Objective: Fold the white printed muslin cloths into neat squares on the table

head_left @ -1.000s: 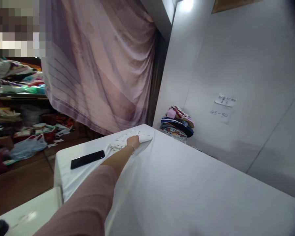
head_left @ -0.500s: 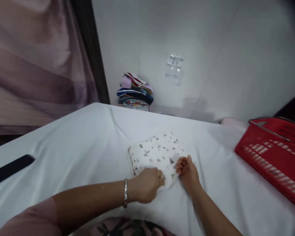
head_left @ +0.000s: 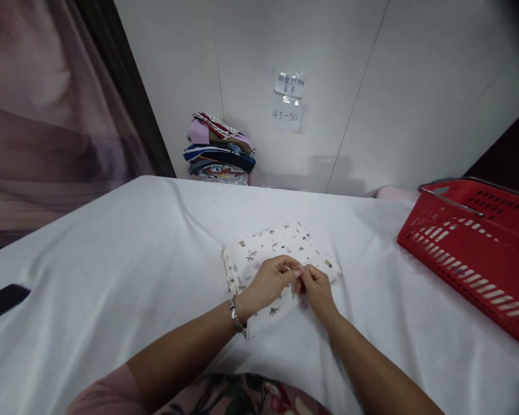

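A folded white cloth [head_left: 253,248] with a small scattered print, a starfish shape among it, lies on the white-covered table [head_left: 155,259]. Over its middle, my left hand [head_left: 270,280] and my right hand [head_left: 319,293] meet at the fingertips. Both are closed in a pinch, thumbs and forefingers together. Whatever is between them, if anything, is too small to make out. My left wrist wears a silver bracelet [head_left: 236,316]. Part of the cloth is hidden under the hands.
On the right stands a red plastic basket [head_left: 493,248] with a metal handle. A dark flat object [head_left: 4,302] lies at the left edge. Behind the table are stacked folded fabrics [head_left: 220,150], and paper notes [head_left: 288,115] are on the wall. A curtain [head_left: 47,127] hangs at left.
My left hand has risen from the cloth's near edge towards its middle. My right hand has come in from the right side, and the fingertips of both now meet. The view has shifted slightly.
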The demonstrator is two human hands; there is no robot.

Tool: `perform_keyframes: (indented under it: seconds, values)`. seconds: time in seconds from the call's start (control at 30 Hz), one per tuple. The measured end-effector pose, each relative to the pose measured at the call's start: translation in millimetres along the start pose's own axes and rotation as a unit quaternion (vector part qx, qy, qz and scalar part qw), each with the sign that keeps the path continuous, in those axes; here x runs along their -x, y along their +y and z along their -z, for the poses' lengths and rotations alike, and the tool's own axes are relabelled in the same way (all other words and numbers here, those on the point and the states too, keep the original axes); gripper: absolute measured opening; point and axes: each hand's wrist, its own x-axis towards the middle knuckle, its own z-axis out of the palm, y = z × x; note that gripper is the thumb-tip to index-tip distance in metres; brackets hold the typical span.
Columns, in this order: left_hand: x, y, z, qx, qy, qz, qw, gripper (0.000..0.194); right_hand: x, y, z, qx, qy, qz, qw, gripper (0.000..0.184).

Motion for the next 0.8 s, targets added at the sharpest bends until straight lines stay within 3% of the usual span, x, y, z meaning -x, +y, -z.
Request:
perform_keyframes:
  seconds: [0.23,0.47,0.67,0.8]
  values:
    - [-0.4,-5.2,-1.8,0.042,0.017,0.006,0.999,0.003,0.9,2.5,-1.6,0.041,-0.013,0.001,0.999,0.034]
    - [1.9,-13.0,4.9,0.049,0.031,0.004,0.998,0.011,-0.4,4.3,-0.4,0.055,-0.029,-0.014,0.998,0.026]
    - [3.3,-14.5,17.3,0.029,-0.052,0.03,0.998,0.018,0.1,9.7,1.4,0.058,-0.049,-0.015,0.997,0.017]
    - [3.6,-13.2,21.7,0.029,-0.074,0.04,0.996,0.021,0.0,6.4,0.8,0.05,-0.053,-0.027,0.997,0.018]
